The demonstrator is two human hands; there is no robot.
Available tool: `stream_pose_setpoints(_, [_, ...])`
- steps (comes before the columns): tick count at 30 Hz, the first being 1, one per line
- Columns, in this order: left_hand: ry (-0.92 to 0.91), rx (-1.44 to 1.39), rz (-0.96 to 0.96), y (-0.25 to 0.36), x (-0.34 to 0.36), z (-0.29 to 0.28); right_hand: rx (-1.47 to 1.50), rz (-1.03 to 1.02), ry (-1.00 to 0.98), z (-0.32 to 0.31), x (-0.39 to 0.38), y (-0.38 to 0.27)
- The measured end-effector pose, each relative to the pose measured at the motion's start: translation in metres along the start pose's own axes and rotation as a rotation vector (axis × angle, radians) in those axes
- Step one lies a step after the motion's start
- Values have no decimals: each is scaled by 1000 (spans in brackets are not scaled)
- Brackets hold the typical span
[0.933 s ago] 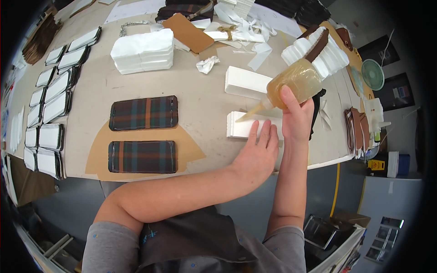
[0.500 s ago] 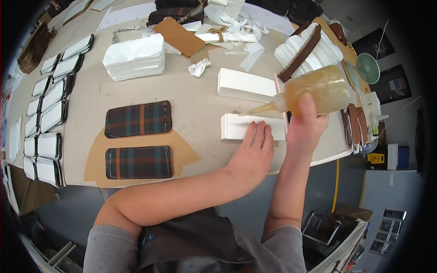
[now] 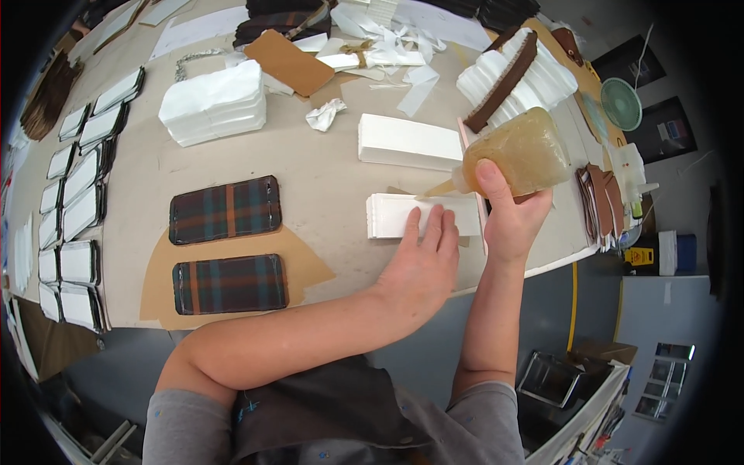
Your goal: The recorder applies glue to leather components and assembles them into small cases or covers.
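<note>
My right hand (image 3: 508,225) is wrapped round a squeeze bottle of amber liquid (image 3: 527,143), tilted with its long nozzle touching or just over the top of a white stack of thin strips (image 3: 384,215). My left hand (image 3: 418,260) lies with fingers stretched out and resting on that stack. A similar white stack (image 3: 407,139) lies just behind it. To the left, two dark plaid rectangular pieces (image 3: 223,209) (image 3: 229,284) lie on a tan paper sheet (image 3: 311,270). A pink edge beside the right stack is partly hidden by my right hand.
Rows of white, dark-edged pieces (image 3: 80,294) line the table's left. Behind are a thick white stack (image 3: 211,101), a tan board (image 3: 288,60) and white scraps (image 3: 325,116). A brown strip (image 3: 500,81) on white padding and brown pieces (image 3: 597,201) sit at the right, near the table edge.
The bottle's nozzle has moved rightward along the white stack. My left hand stays on the stack. The whole scene has shifted left in the picture.
</note>
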State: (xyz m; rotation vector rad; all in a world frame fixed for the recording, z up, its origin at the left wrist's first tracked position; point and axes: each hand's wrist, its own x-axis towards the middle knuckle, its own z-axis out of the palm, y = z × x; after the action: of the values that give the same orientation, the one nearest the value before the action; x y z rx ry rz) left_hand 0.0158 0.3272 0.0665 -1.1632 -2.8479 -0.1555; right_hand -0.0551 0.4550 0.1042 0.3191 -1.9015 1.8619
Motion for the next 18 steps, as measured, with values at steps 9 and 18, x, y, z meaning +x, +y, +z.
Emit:
stream_pose_setpoints(9, [-12, 4, -28, -1, 1, 1, -85, -18, 114, -37, 4, 7])
stream_pose_setpoints(18, [49, -107, -36, -5, 2, 3, -147, -60, 248, -76, 11, 7])
